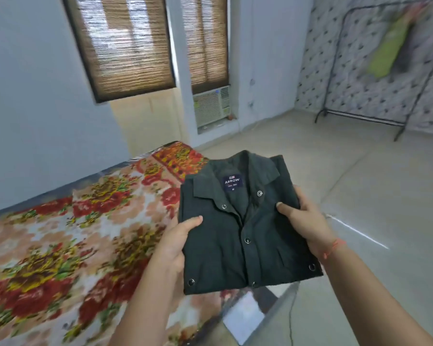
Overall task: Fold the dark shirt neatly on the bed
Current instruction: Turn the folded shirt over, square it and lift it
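A dark shirt [238, 233], already folded into a compact rectangle, was held in the air between two bare hands. The left hand [178, 243] gripped the shirt's left edge, its thumb [193, 222] lying on top and its fingers hidden underneath. The right hand [308, 221] gripped the right edge the same way, with a red thread [334, 248] round its wrist.

The collar [235, 171] and a navy label [232, 182] pointed away from the person, so the shirt's long axis ran outward from the body, tilted a little to the right. The bed [85, 221], under a red and yellow floral spread, lay below and to the left. The shirt's right side appeared to hang over the pale tiled floor [360, 196].

The left hand was therefore the nearer one to the bed. The folding looked finished. Setting the shirt down would probably mean carrying it leftward and lowering it flat onto the spread — collar kept level, so the fold would not slip open.
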